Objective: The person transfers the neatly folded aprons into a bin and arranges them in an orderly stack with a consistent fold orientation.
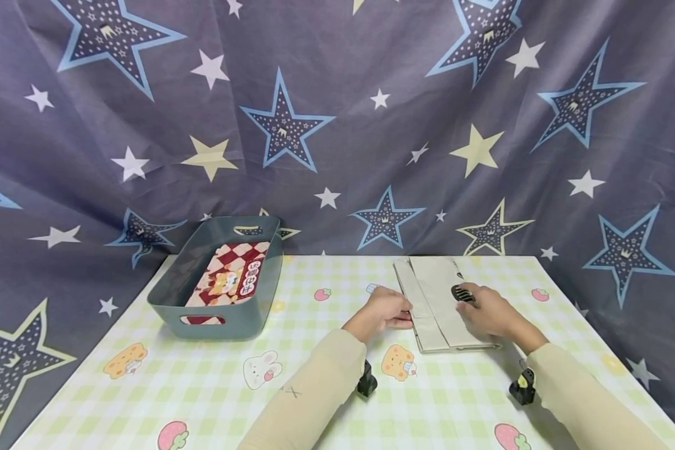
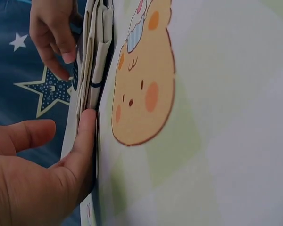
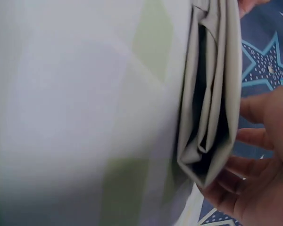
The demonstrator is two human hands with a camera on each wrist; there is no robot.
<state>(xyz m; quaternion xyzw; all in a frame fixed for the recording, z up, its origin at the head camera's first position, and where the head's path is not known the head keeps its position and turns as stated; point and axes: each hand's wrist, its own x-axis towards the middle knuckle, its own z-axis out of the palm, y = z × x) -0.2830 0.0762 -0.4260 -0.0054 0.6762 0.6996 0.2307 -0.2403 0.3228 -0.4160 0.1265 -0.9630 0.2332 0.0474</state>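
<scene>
A folded piece of beige cloth (image 1: 435, 284) with dark printed marks lies flat toward the back right of the table. At its left edge is my left hand (image 1: 385, 307); a fingertip touches the fold low down, while the thumb stays apart, as the left wrist view shows. My right hand (image 1: 488, 312) rests on the right part of the cloth beside a black striped print (image 1: 464, 295). In the right wrist view, several stacked layers (image 3: 210, 99) show along the near edge, and loosely bent fingers (image 3: 254, 137) touch the upper face.
A grey-green plastic bin (image 1: 219, 322) with handle slots stands at the back left. Inside is a red-and-cream checked package (image 1: 225, 275). A green checked tablecloth (image 1: 214, 394) with cartoon prints covers the table. Behind hangs a dark star-patterned curtain (image 1: 343, 144).
</scene>
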